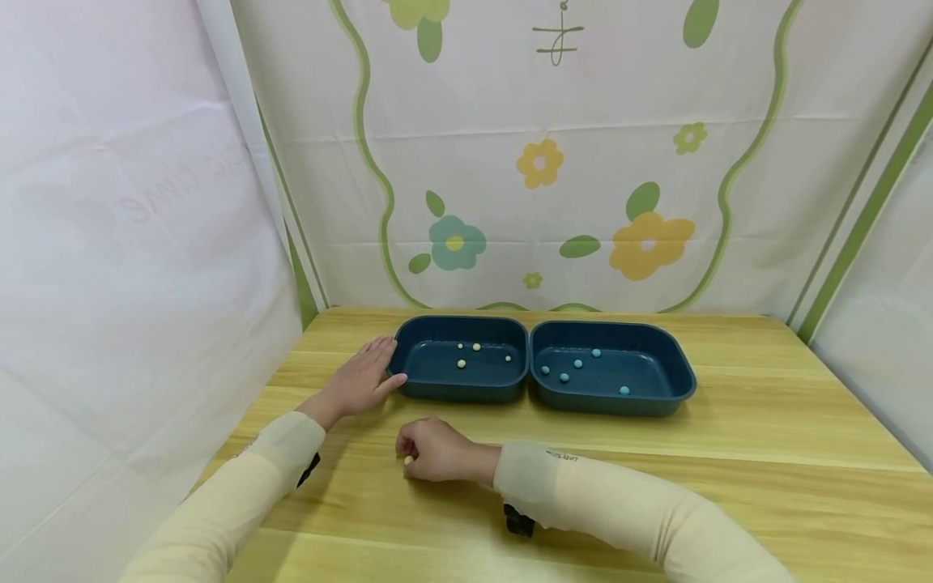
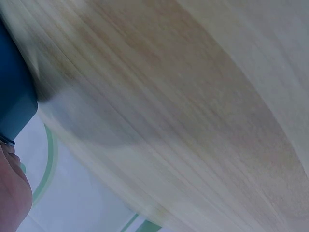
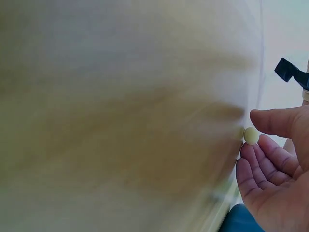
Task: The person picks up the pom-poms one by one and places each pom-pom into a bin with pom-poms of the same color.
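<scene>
My left hand (image 1: 362, 378) rests against the left end of a dark blue tray (image 1: 466, 394), its fingers straight along the rim and the thumb at the front corner. Several small pale yellow balls (image 1: 462, 363) lie in this tray. In front of it, low over the table, my right hand (image 1: 440, 450) has its fingers curled. A pale yellow ball (image 3: 251, 135) sits between the right thumb and index fingertips, right at the table surface. The left wrist view catches just an edge of the left hand (image 2: 13, 191) beside the tray wall (image 2: 17, 87).
A second dark blue tray (image 1: 612, 403) stands right beside the first, with several small light blue balls (image 1: 578, 363) in it. Both trays are on a wooden table (image 1: 765, 437). A white cloth with printed flowers (image 1: 539, 162) hangs behind the table's back edge.
</scene>
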Demonstrator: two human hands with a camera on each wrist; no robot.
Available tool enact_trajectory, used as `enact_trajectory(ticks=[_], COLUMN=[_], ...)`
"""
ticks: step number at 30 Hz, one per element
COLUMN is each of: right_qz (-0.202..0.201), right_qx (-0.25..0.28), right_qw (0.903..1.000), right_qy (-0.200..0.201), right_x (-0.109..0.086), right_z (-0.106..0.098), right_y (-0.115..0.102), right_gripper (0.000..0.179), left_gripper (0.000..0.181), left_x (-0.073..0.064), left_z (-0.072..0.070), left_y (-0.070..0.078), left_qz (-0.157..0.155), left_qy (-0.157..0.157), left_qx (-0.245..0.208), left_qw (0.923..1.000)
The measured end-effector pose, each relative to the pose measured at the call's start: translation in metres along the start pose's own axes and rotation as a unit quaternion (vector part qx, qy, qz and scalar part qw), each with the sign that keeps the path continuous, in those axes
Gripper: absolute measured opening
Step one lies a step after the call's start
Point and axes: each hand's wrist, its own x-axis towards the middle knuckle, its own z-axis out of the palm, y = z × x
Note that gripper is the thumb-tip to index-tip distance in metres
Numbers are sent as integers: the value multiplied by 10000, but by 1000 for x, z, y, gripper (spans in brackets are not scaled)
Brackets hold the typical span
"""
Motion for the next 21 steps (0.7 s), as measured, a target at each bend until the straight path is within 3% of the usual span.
enact_trajectory(ticks=[21], right_qz=[-200], right_qx=[-92], right_qw=[9997], right_qy=[132], right_x=[0], right_z=[4], right_y=[1], right_gripper=[15], left_gripper=[76], left_x=[1], left_z=[0], left_y=[0], left_qz=[13], left_qy=[24], left_qx=[34], left_qw=[10000])
